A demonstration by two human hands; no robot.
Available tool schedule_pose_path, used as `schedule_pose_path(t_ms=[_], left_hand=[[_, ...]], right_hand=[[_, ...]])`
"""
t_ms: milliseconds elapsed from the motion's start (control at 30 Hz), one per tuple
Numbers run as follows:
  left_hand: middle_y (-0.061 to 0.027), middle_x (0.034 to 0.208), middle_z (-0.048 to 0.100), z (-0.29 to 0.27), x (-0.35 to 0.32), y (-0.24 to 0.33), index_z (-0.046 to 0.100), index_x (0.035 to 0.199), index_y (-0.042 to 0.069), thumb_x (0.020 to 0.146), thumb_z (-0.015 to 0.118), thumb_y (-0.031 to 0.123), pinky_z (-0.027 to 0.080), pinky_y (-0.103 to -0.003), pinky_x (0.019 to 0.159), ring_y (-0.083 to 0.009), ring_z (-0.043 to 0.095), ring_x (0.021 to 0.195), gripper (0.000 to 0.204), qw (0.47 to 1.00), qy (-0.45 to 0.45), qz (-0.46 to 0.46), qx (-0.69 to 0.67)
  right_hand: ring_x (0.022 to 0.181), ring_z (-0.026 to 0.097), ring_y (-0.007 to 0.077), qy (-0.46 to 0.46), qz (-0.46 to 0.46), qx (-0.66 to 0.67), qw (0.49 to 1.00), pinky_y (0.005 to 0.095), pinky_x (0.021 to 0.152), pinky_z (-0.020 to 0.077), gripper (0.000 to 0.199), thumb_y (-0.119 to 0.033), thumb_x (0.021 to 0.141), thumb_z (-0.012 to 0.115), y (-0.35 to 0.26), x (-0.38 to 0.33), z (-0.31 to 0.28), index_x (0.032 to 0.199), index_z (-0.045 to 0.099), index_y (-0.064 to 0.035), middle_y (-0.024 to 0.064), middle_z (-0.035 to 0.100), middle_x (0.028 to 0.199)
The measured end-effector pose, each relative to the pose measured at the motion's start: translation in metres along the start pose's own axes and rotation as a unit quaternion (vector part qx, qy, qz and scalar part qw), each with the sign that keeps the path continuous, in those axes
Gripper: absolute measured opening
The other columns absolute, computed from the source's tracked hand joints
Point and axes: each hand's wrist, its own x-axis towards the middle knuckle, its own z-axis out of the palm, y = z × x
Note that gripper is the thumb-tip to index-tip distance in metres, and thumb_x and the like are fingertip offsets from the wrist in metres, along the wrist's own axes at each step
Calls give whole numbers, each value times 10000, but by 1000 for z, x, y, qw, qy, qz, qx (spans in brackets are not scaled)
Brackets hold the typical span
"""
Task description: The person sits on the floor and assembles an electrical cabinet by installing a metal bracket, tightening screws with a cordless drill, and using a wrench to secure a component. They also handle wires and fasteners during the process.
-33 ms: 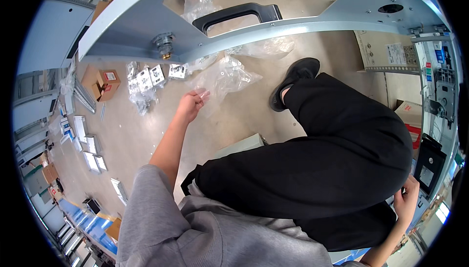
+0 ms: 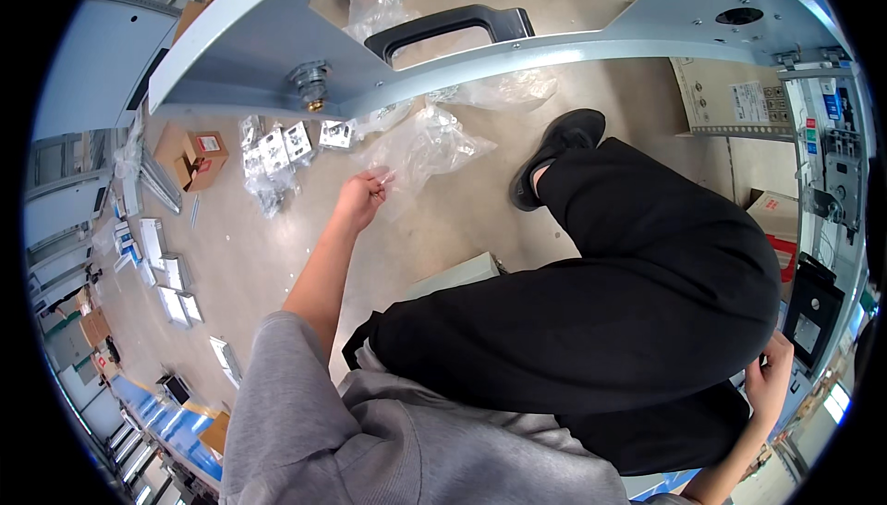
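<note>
My left hand (image 2: 362, 198) is stretched out over the floor with its fingers curled together. Its fingertips are closed on the near edge of a crumpled clear plastic bag (image 2: 430, 146). Low on the right, my right hand (image 2: 769, 377) is beside my bent black-trousered knee, close to the open cabinet (image 2: 836, 172). Its thumb shows, but the knee hides most of its fingers, so its grip cannot be made out. In front of me spans a light-grey metal door panel (image 2: 249, 66) with a black handle (image 2: 453, 29) and a round lock fitting (image 2: 311, 85).
Several bagged metal parts (image 2: 277, 149) lie left of the plastic bag, near a small open cardboard box (image 2: 199, 160). White metal pieces (image 2: 168, 269) are spread on the floor at far left. A large carton (image 2: 730, 97) stands beyond my black shoe (image 2: 568, 140).
</note>
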Motion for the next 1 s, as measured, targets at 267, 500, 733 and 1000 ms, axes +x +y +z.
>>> schedule_pose_path(t_ms=[267, 500, 733, 1000], left_hand=[[-33, 796, 617, 16, 47, -14, 719, 1059, 12, 919, 603, 168, 417, -319, 570, -185, 518, 621, 240, 990, 57, 34, 123], [-165, 958, 735, 92, 70, -11, 693, 1186, 126, 943, 665, 366, 543, -448, 762, -304, 710, 904, 343, 731, 48, 209, 647], [-175, 990, 742, 115, 87, -26, 637, 1183, 94, 938, 657, 408, 550, -504, 807, -373, 710, 969, 399, 629, 123, 207, 739], [-156, 860, 754, 102, 106, -28, 761, 873, 88, 906, 630, 232, 591, -496, 702, -327, 746, 809, 198, 573, 89, 235, 780]], right_hand=[[786, 572, 352, 17, -23, 8, 1000, 386, 726, 449, 170, -86, 849, 657, -1, 6, 1, 849, 591, 71, 196, 603, 829], [726, 568, 396, 18, -34, 17, 999, 416, 668, 452, 235, -170, 845, 658, 0, 10, 5, 857, 614, 61, 204, 610, 775], [782, 595, 417, 33, -27, -25, 999, 427, 716, 468, 250, -189, 826, 673, 11, 7, 12, 878, 638, 53, 214, 633, 824], [1106, 579, 371, -11, 35, -31, 999, 451, 972, 428, 311, -224, 881, 750, 28, 11, 9, 1075, 633, -11, 200, 635, 1165]])
